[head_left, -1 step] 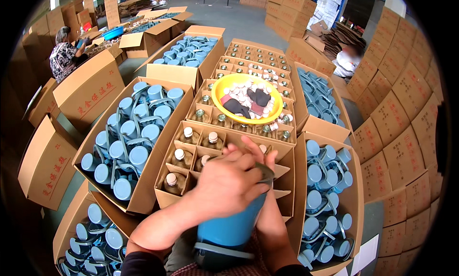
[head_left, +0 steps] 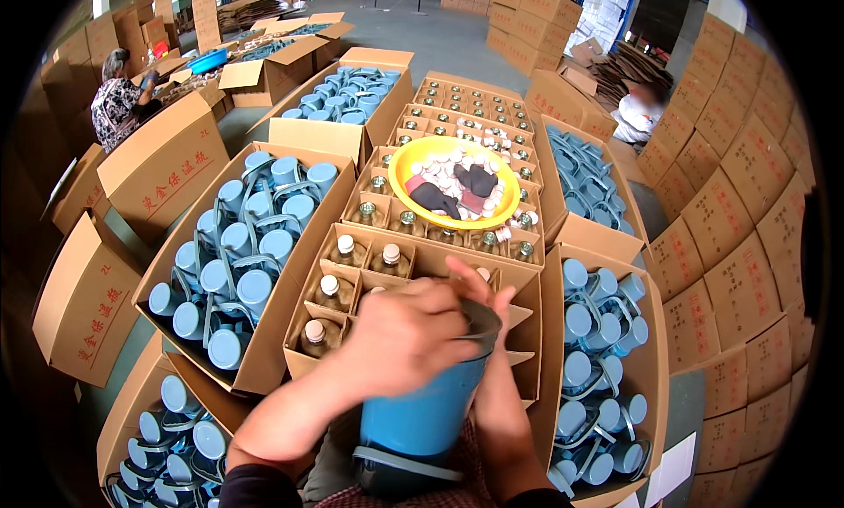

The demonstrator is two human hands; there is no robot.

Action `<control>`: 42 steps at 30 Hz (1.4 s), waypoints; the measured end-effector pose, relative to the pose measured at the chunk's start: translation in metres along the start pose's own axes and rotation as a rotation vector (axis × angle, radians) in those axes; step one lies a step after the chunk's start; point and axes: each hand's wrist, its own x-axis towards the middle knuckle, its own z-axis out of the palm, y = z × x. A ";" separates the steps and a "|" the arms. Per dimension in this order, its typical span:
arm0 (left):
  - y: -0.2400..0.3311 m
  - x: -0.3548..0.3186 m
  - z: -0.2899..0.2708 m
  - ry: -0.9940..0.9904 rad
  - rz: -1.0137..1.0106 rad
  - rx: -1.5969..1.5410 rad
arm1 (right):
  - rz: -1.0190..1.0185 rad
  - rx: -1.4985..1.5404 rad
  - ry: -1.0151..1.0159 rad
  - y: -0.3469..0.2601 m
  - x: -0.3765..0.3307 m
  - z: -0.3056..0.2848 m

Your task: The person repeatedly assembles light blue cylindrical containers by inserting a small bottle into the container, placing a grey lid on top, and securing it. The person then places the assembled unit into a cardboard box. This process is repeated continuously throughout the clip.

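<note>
A blue thermos casing (head_left: pixel 413 411) with a dark base leans in front of my body, its mouth up and tilted to the right. A dark grey collar (head_left: pixel 482 321) sits around that mouth. My left hand (head_left: pixel 409 332) comes across from the left, its fingers closed at the collar and partly hidden from view. On the far right side, my right hand (head_left: pixel 494 319) is wrapped round the upper casing, fingers and thumb showing past the rim. Just beyond is a divided carton (head_left: pixel 309 367) of glass liners (head_left: pixel 330 291) with white caps.
A yellow basin (head_left: pixel 400 191) of white caps and dark gloves rests on cartons of liners. Cartons of blue thermos parts (head_left: pixel 255 288) stand on both sides, more blue parts (head_left: pixel 576 367) at right. Stacked boxes (head_left: pixel 730 253) line the right. Two people (head_left: pixel 119 103) sit farther back.
The collar, tipped up in the earlier frame, now lies flatter around the casing's mouth. My left hand has shifted slightly, and the casing's opening shows more.
</note>
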 end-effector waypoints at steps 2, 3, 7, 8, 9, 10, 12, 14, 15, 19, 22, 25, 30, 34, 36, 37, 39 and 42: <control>-0.034 -0.028 -0.018 0.034 0.003 -0.306 | -0.121 -0.495 -0.081 -0.032 -0.009 0.004; -0.037 -0.032 -0.023 0.038 -0.122 -0.436 | -0.136 -0.696 -0.050 -0.047 -0.015 0.017; 0.004 0.013 -0.024 -0.037 -0.071 0.056 | -0.006 -0.214 0.132 -0.019 0.003 0.008; 0.020 0.020 -0.005 -0.048 -0.097 0.161 | 0.006 -0.071 0.076 -0.007 0.005 0.013; 0.029 0.026 0.008 -0.065 -0.120 0.270 | 0.022 0.079 0.025 0.002 0.008 0.018; 0.027 0.024 0.014 -0.113 -0.095 0.312 | 0.044 0.221 -0.018 0.010 0.008 0.023; -0.004 0.009 -0.002 -0.085 0.060 0.078 | 0.071 0.014 -0.129 0.001 0.001 0.000; -0.036 -0.018 -0.020 -0.004 0.119 -0.185 | 0.030 -0.468 -0.118 -0.035 -0.009 0.003; -0.040 -0.024 -0.022 0.022 -0.032 -0.356 | -0.014 -0.732 -0.130 -0.050 -0.013 0.010; -0.012 0.007 -0.027 -0.149 -0.064 -0.124 | 0.143 -0.208 0.081 -0.030 -0.003 0.004; 0.023 0.019 0.011 -0.045 -0.012 0.205 | 0.043 0.231 0.143 -0.001 0.004 0.033; -0.015 0.001 -0.010 -0.019 0.193 -0.133 | 0.115 -0.034 -0.127 -0.018 -0.008 0.000; -0.027 -0.015 -0.017 0.001 0.155 -0.261 | 0.015 -0.474 -0.099 -0.043 -0.013 0.017; -0.040 -0.034 0.000 0.342 -0.185 -0.706 | -0.042 -0.549 -0.385 -0.088 -0.013 0.036; -0.061 -0.054 0.057 0.256 -0.468 -0.860 | 0.003 -0.683 -0.448 -0.120 -0.024 0.049; -0.066 -0.077 0.082 0.134 -0.668 -0.824 | 0.034 -0.737 -0.512 -0.128 -0.020 0.064; -0.018 -0.091 0.119 0.216 -0.801 -1.586 | 0.015 -0.935 -0.630 -0.149 -0.018 0.089; 0.003 -0.102 0.141 0.004 -0.807 -1.792 | -0.070 -1.143 -0.781 -0.170 -0.031 0.122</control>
